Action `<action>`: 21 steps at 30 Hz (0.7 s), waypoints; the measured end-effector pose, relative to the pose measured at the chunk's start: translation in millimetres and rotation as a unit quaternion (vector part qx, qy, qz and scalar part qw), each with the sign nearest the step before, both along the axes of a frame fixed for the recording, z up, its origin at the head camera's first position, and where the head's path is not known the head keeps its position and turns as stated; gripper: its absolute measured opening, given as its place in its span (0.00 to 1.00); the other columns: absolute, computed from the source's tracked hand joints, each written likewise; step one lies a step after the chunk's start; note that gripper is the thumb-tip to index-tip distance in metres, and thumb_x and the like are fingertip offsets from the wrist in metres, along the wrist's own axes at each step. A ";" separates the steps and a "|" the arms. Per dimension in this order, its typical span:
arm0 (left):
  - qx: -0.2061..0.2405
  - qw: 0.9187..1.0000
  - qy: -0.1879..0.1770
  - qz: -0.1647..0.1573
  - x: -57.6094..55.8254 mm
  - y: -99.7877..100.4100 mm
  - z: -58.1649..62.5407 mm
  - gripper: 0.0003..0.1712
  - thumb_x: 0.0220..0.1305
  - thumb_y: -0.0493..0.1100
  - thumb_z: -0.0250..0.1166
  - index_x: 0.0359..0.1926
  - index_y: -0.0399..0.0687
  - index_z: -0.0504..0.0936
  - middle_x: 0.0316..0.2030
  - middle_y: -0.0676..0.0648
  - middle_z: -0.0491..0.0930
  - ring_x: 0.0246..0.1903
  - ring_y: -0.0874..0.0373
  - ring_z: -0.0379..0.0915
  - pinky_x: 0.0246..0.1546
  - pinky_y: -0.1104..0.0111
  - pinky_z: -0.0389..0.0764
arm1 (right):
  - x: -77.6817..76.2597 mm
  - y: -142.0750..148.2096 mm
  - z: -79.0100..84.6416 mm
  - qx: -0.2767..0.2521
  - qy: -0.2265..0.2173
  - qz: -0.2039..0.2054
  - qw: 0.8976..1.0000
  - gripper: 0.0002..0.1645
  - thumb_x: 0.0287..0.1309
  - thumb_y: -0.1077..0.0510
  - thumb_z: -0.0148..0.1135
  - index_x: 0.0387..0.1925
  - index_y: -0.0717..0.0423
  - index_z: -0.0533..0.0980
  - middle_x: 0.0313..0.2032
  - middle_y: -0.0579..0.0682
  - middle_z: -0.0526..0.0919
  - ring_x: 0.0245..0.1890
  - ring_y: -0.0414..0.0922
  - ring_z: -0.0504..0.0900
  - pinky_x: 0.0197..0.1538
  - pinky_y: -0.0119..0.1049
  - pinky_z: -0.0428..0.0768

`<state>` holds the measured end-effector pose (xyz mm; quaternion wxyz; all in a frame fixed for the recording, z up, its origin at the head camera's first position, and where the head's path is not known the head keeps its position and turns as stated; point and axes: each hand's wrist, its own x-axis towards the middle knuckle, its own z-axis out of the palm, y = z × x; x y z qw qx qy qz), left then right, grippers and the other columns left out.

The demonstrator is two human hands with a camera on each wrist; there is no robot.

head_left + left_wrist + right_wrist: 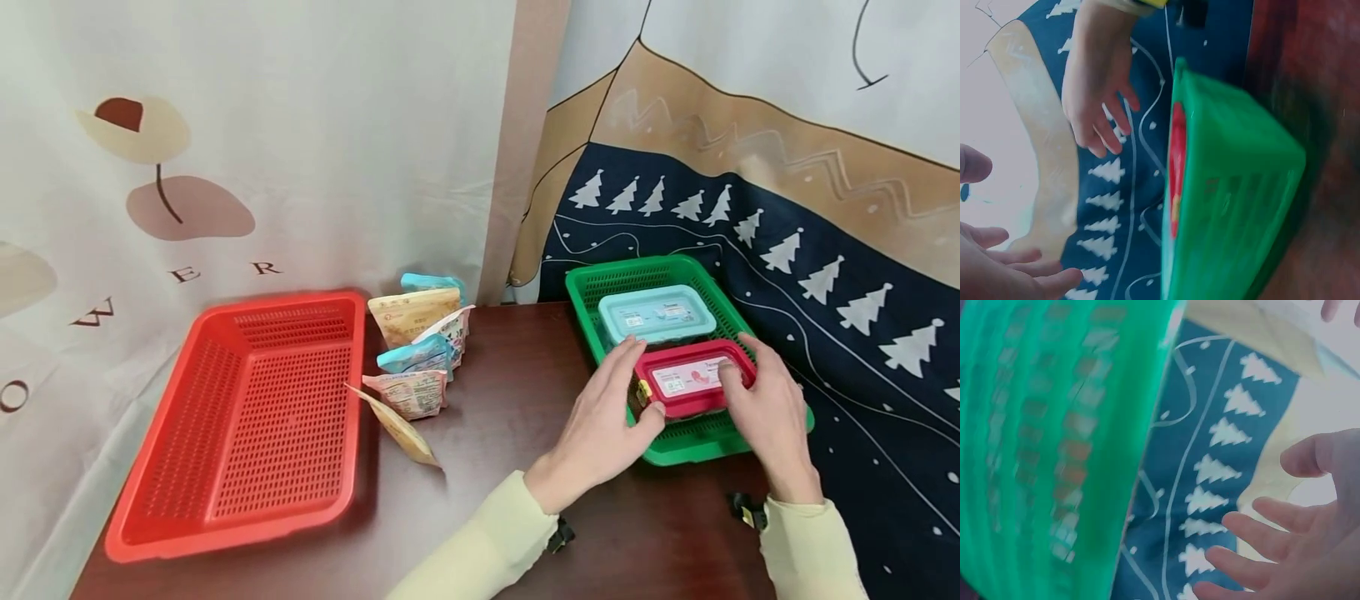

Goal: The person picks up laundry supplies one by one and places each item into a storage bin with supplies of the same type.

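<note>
My left hand [600,417] hovers at the left side of the green basket [678,450], fingers straight and thumb spread apart. Over the basket's right side is my right hand [772,408], its fingers loosely bent. Both wrist views show the hands above the rim with nothing between their fingers. Inside the basket, a box with a dark red lid [690,404] and a white label lies between the hands. Behind it is a similar box with a light blue lid [652,304]. The left wrist view shows only the red lid's edge [1177,169] above the rim.
A large red basket [352,433] stands at the left of the brown table [517,375]. Several snack pouches stand beside it, among them a tan pouch [412,315], a pink pouch [412,393] and a leaning yellowish pouch [401,429]. Printed curtains [390,150] hang behind.
</note>
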<state>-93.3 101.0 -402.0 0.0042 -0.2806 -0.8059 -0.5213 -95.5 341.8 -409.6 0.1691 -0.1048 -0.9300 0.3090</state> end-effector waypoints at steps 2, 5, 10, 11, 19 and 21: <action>-0.009 1.000 0.024 0.001 -0.3 -9.9 2.8 0.41 0.72 0.49 0.61 0.81 0.53 0.56 0.79 0.54 0.56 0.74 0.59 0.56 0.67 0.60 0.72 | 5.1 -9.5 2.3 -0.019 0.025 -0.002 1.000 0.32 0.72 0.55 0.50 0.73 0.63 0.67 0.69 0.68 0.71 0.62 0.68 0.71 0.62 0.70 0.65; -0.026 0.998 0.054 0.006 -1.7 -25.5 7.4 0.40 0.72 0.51 0.61 0.80 0.53 0.58 0.78 0.53 0.58 0.75 0.58 0.55 0.68 0.59 0.70 | 12.7 -23.9 4.3 -0.046 0.053 -0.012 0.997 0.31 0.72 0.55 0.53 0.73 0.56 0.69 0.71 0.60 0.72 0.65 0.63 0.71 0.67 0.65 0.66; -0.053 0.992 0.110 0.025 -5.8 -56.0 12.6 0.38 0.71 0.52 0.63 0.78 0.52 0.63 0.77 0.50 0.61 0.77 0.55 0.53 0.72 0.53 0.66 | 20.0 -49.2 6.1 -0.081 0.089 -0.008 0.993 0.30 0.71 0.55 0.57 0.73 0.47 0.72 0.72 0.46 0.72 0.68 0.52 0.71 0.72 0.48 0.65; -0.057 0.991 0.120 0.032 -6.4 -62.2 12.8 0.39 0.71 0.53 0.64 0.78 0.52 0.64 0.77 0.50 0.62 0.77 0.54 0.53 0.72 0.52 0.65 | 20.6 -54.3 6.0 -0.084 0.096 0.001 0.992 0.30 0.71 0.56 0.57 0.72 0.46 0.72 0.72 0.45 0.72 0.69 0.51 0.70 0.71 0.46 0.66; -0.098 0.970 0.194 0.106 -6.1 -106.9 6.7 0.39 0.67 0.54 0.68 0.76 0.51 0.68 0.76 0.47 0.64 0.78 0.52 0.53 0.73 0.49 0.62 | 20.8 -96.6 -7.1 -0.067 0.145 0.112 0.981 0.32 0.67 0.60 0.63 0.72 0.56 0.72 0.75 0.47 0.68 0.75 0.53 0.64 0.71 0.62 0.65; -0.126 0.961 0.216 0.118 -6.0 -116.7 5.3 0.40 0.67 0.55 0.68 0.76 0.50 0.68 0.77 0.46 0.62 0.78 0.50 0.51 0.75 0.49 0.58 | 20.7 -108.2 -12.9 -0.052 0.147 0.140 0.978 0.35 0.66 0.59 0.64 0.73 0.56 0.70 0.76 0.49 0.66 0.76 0.54 0.61 0.71 0.65 0.63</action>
